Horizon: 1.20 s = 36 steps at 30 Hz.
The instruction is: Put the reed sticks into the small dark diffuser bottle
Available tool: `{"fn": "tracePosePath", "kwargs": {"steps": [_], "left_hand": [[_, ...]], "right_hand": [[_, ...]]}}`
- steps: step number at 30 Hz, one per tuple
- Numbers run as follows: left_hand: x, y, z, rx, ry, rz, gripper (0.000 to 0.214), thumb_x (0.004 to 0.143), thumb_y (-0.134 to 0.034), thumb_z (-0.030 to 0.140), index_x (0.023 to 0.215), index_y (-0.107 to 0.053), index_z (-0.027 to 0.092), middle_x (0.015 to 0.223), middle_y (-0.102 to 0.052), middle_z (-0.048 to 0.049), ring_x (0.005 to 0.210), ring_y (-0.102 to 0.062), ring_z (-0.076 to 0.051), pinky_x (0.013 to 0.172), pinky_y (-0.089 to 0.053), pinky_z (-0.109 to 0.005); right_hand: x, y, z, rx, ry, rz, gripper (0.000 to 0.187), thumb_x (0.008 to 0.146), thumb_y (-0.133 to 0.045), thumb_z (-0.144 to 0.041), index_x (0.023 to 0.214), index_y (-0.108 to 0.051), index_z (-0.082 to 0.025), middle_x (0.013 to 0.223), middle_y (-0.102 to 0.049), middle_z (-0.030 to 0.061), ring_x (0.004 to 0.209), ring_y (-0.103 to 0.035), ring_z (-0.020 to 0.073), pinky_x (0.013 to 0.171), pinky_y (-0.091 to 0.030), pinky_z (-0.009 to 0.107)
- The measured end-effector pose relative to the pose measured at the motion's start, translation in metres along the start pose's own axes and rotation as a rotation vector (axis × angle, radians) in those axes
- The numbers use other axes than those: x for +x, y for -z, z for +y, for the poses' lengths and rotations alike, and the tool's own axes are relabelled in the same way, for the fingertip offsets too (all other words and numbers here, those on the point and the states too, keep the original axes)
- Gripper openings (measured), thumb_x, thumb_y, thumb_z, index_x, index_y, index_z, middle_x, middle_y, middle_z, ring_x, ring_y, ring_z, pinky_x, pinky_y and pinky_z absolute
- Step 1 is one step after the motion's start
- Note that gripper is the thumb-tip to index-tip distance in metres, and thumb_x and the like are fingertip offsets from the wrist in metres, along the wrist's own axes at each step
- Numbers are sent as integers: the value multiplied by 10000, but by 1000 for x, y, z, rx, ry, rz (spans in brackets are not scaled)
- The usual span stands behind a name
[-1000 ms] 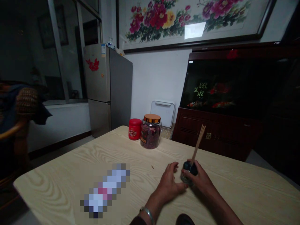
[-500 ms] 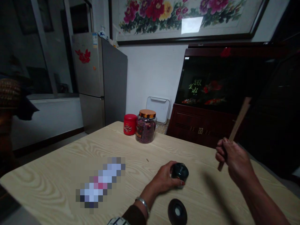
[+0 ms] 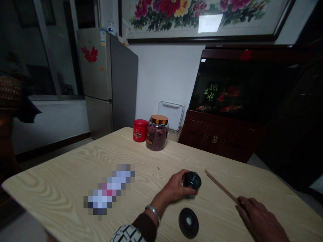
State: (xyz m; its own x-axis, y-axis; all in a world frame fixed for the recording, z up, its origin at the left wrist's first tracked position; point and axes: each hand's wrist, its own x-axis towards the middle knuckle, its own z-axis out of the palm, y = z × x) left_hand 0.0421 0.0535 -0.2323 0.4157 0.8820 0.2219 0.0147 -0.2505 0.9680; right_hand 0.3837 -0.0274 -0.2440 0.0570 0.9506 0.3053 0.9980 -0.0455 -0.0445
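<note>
My left hand [image 3: 175,188] grips a small dark round pot [image 3: 192,180] on the table, with a silver bangle [image 3: 153,213] on that wrist. A dark round lid [image 3: 188,223] with a pale centre lies just below the pot, apart from my hand. Several thin wooden sticks [image 3: 222,187] lie together on the light wood table [image 3: 50,181]. My right hand [image 3: 259,218] rests low at the right, its fingertips at the near end of the sticks and not closed around them.
Farther along the table stand a red tin [image 3: 140,130] and a glass jar of dried flowers [image 3: 156,132] with a gold lid. A pixelated object [image 3: 108,190] lies at the table's middle left. Behind are a fridge [image 3: 106,80] and a dark aquarium cabinet [image 3: 227,101].
My right hand has come down from the air, and the sticks it held now lie flat on the table. The pot and lid have barely moved.
</note>
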Motion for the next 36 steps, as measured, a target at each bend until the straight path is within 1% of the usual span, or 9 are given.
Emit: {"fn": "tracePosePath", "kwargs": {"steps": [4,6,8,11,15,21,25,30,36], "left_hand": [[0,1,1,13,-6,-6,773,557,-907,302,1257,-606,169,1127,-689,-83,1028,-604,-246,888,-462,-328],[0,1,2,22,-3,-8,760,558,-905,294,1248,-611,172,1112,-692,-78,1014,-603,-241,880,-462,-326],[0,1,2,25,5,-9,759,561,-904,295,1250,-608,176,1112,-691,-76,1017,-603,-242,881,-462,-328],[0,0,-1,15,4,-9,767,569,-901,298,1263,-598,180,1133,-685,-79,1053,-601,-250,909,-460,-338],[1,1,-3,21,-16,-13,771,575,-899,298,1271,-593,172,1126,-688,-85,1060,-608,-253,924,-461,-346],[1,1,-1,1,-8,-5,793,562,-902,281,1283,-591,168,1141,-690,-91,1042,-621,-250,909,-473,-334],[-1,1,3,-21,-28,-27,749,583,-889,270,1265,-596,172,1130,-693,-86,1036,-622,-249,883,-475,-323],[-3,1,8,-19,-8,-21,745,569,-901,295,1245,-610,180,1097,-693,-72,989,-617,-231,867,-468,-318],[-2,2,6,17,-13,-1,740,547,-909,331,1212,-629,169,1021,-684,-46,922,-589,-203,800,-452,-288]], "right_hand": [[3,26,-25,62,-14,34,477,838,-490,-522,1119,-711,-206,1198,-689,172,1100,-627,403,842,-503,538],[0,46,-54,223,5,11,469,865,-496,-536,1163,-680,-223,1198,-695,150,1077,-645,355,886,-508,497],[-6,65,-91,401,11,-170,446,912,-455,-558,1175,-668,-268,1056,-741,110,924,-696,298,811,-548,432],[-18,84,-147,535,226,-348,421,880,-570,-516,1221,-664,-288,1244,-690,91,1099,-655,295,937,-525,411],[-29,76,-188,489,382,-465,758,622,-790,-257,1357,-606,-257,1397,-602,133,1265,-543,391,1055,-446,522],[-22,60,-171,790,378,-339,588,670,-687,-166,1244,-601,-256,1170,-695,103,1080,-655,306,950,-525,437],[15,81,-157,1188,119,-131,554,783,-714,-329,1290,-495,-297,1192,-676,85,1119,-639,278,956,-507,424],[57,84,-168,1518,-82,95,515,720,-800,-459,1142,-557,-293,1267,-649,80,1187,-602,289,1058,-424,480],[67,49,-179,1539,-26,53,412,710,-822,-453,920,-526,-258,1220,-671,86,1154,-625,288,1037,-447,489]]}}
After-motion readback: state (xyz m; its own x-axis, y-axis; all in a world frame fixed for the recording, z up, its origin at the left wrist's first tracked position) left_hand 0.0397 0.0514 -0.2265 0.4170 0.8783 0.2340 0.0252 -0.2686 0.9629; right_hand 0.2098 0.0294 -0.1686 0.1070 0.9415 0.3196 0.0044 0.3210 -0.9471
